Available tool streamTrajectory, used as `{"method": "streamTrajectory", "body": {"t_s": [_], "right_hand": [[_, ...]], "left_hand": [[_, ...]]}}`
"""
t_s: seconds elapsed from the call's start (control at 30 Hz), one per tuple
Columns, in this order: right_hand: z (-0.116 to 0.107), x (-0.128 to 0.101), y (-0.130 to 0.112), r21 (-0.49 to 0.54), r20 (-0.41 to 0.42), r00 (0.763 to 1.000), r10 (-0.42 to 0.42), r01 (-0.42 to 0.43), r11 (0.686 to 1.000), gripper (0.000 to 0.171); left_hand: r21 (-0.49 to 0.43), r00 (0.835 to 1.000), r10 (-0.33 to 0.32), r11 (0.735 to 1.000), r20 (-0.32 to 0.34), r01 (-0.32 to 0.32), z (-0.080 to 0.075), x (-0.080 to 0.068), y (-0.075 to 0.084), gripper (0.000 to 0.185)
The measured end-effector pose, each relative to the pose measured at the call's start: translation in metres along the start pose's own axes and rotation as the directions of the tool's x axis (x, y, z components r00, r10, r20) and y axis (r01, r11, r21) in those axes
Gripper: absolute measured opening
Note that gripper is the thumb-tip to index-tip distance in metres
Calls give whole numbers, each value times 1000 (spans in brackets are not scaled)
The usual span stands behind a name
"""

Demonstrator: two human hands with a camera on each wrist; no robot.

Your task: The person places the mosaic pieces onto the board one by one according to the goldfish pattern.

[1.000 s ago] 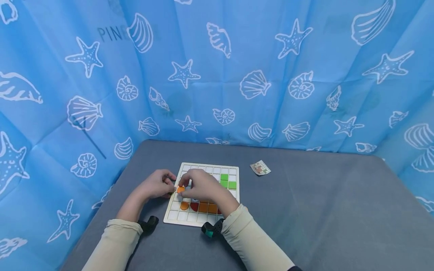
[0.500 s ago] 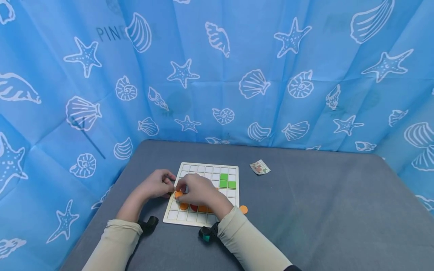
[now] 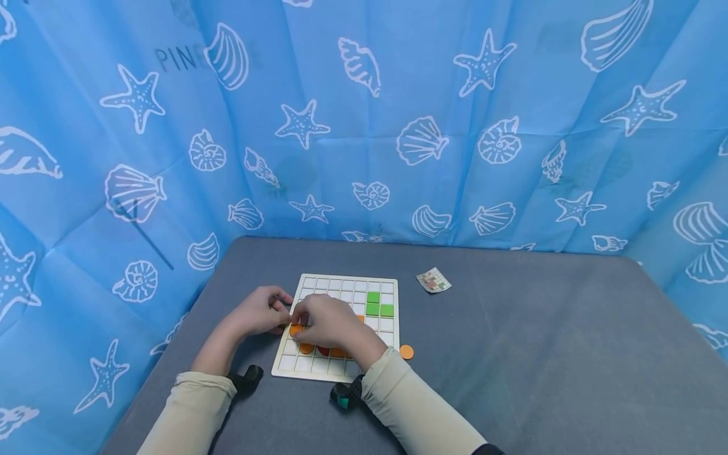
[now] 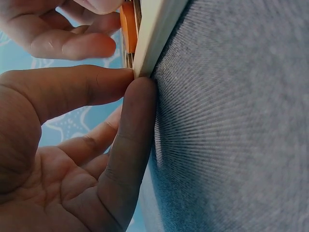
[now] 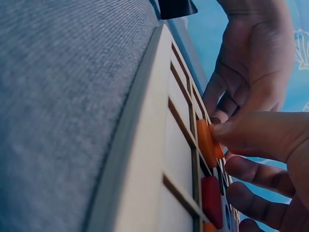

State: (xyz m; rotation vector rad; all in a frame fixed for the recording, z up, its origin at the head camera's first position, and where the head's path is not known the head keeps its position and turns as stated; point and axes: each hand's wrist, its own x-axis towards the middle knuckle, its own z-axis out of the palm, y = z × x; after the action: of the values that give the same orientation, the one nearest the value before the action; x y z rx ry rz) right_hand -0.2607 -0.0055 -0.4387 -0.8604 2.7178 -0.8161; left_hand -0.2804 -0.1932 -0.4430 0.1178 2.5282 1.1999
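The left edge of the grid board is pinched by the left hand, its thumb and forefinger curled against the wooden rim, as the left wrist view shows. Just to the right of that grip, an orange tile is held by the fingertips of the right hand over a cell near the board's left side; whether the tile is already seated there cannot be told. Below the right hand's grip, a row of orange and red tiles is partly hidden by the wrist. Further right, three green tiles are set in the board. Off the board's right edge an orange disc lies on the grey table, and a small picture card lies well apart beyond it.
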Motion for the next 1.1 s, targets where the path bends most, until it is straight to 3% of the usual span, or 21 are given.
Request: {"method": "streamTrajectory", "body": {"t_s": [0.23, 0.67, 0.9, 1.1], "right_hand": [[-4, -3, 0, 2, 9, 1000, 3, -3, 1000, 9], [-10, -7, 1, 36, -25, 1000, -17, 18, 999, 11], [-33, -26, 5, 89, -72, 996, -57, 63, 994, 13], [-48, -53, 33, 107, -117, 993, -15, 28, 994, 10]], "left_hand": [[1, 1000, -10, 1000, 7, 10, 0, -1, 1, 34], [-2, 1000, -8, 1000, 7, 8, -1, -1, -1, 34], [6, 1000, -19, 1000, -7, 19, -2, -2, 0, 34], [4, 1000, -26, 1000, -11, 26, 1, 0, 0, 35]]}}
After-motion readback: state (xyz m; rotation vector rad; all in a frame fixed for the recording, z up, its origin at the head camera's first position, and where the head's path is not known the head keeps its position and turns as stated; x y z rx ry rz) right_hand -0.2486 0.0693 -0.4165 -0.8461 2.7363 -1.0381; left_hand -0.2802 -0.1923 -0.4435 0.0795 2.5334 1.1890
